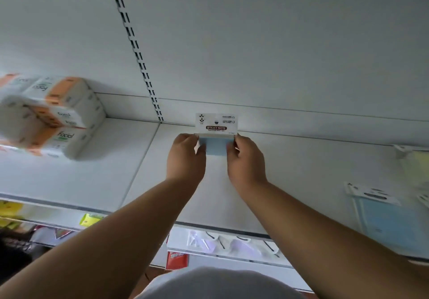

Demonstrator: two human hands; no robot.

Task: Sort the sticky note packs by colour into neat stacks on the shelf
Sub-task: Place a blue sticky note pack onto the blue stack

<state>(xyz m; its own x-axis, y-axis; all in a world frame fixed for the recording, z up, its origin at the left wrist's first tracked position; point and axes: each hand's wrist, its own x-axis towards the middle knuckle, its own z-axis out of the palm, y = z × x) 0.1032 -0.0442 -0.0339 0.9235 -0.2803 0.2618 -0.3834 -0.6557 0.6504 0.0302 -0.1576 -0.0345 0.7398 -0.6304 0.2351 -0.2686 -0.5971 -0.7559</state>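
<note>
A blue sticky note pack [216, 148] with a white "STICKY NOTE" header card stands near the back of the white shelf [148, 171]. My left hand [186, 158] grips its left edge and my right hand [246, 159] grips its right edge, fingers curled round the sides. The pack's lower part is hidden between my hands. At the right edge of the shelf lie another blue pack [383, 219] and a yellow pack [415, 166], both blurred.
Stacked facial tissue packs [55, 115] occupy the shelf's left end. A slotted upright [139, 59] runs up the back wall. Below the shelf front are a lower tray of clear packets [222, 243], yellow items [90, 218] and a red packet [176, 260].
</note>
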